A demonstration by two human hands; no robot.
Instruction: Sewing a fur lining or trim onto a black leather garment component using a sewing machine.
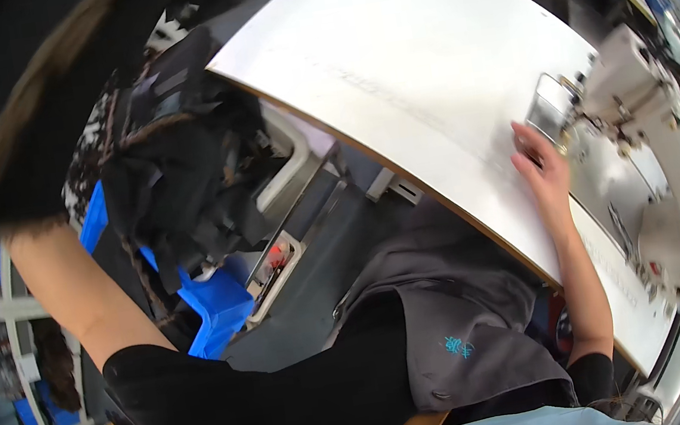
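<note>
My left forearm reaches out to the far left. Its hand disappears behind a large black cloth with a brown, furry-looking edge, which hangs raised and blurred close to me. The cloth appears to be in that hand's grip, though the fingers are hidden. My right hand rests over the white tabletop, thumb and fingers apart. A small dark spot shows between them; I cannot tell whether it is an object or shadow. Just beyond the fingertips is the sewing machine with its clear shield plate.
A pile of black cloth pieces lies left of the table, above a blue bin. Below the table's edge a grey apron covers my lap. Shelving with blue bins stands at the far left.
</note>
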